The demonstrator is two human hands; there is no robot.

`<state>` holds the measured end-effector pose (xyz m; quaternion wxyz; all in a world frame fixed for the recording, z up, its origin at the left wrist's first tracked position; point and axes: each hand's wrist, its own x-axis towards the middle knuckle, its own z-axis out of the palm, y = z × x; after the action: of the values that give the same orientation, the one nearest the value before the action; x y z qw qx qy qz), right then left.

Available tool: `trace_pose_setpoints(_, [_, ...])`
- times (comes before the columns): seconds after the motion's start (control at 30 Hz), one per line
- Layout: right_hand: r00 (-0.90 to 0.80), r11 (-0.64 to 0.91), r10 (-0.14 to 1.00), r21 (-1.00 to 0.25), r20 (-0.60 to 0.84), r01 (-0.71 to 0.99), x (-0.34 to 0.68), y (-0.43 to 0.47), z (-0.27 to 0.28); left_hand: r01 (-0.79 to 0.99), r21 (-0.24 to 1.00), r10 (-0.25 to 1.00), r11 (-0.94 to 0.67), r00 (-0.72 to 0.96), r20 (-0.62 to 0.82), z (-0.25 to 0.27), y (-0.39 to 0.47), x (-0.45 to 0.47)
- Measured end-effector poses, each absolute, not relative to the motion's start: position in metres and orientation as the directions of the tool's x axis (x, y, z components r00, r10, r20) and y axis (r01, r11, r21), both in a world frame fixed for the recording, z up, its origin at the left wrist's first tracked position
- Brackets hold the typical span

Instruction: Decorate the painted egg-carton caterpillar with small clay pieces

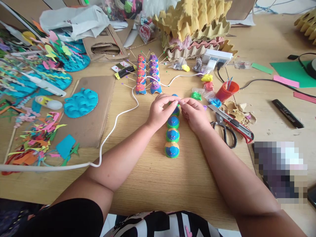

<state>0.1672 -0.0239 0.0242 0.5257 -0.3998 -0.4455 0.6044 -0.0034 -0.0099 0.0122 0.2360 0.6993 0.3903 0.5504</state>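
My left hand and my right hand meet fingertip to fingertip, both pinched closed. A tiny purple bit, maybe modelling clay, shows between them; most of it is hidden by the fingers. Just under my hands runs a strip of egg-carton cups coloured blue and green, with small purple marks on the cups. Its far end is partly covered by my fingers. Beyond stand a red cup strip and a purple cup strip, with pins sticking out sideways and little faces on the cups.
Right of my hands lie a box cutter, black-handled scissors and a red cup. Clay lumps sit near a power strip. A white cord crosses the left side, near cardboard and paper scraps. Egg trays are stacked behind.
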Motion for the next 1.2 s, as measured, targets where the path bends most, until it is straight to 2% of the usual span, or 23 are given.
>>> trace_pose_setpoints(0.77, [-0.109,-0.058,0.994,-0.964,-0.031,-0.258,0.167,-0.0225,0.0235,0.279,0.751,0.789,-0.598,0.04,0.613,0.0059,-0.0049,-0.0025])
trace_pose_setpoints(1.0, [-0.136,-0.013,0.99,-0.971,0.02,-0.238,0.1656,-0.0249,0.027,0.29,0.746,0.785,-0.599,0.032,0.619,0.0034,-0.0042,-0.0028])
trace_pose_setpoints(1.2, [-0.117,-0.011,0.993,-0.974,0.017,-0.227,0.1658,-0.0236,0.0234,0.225,0.786,0.812,-0.576,0.047,0.581,0.0057,-0.0072,-0.0029])
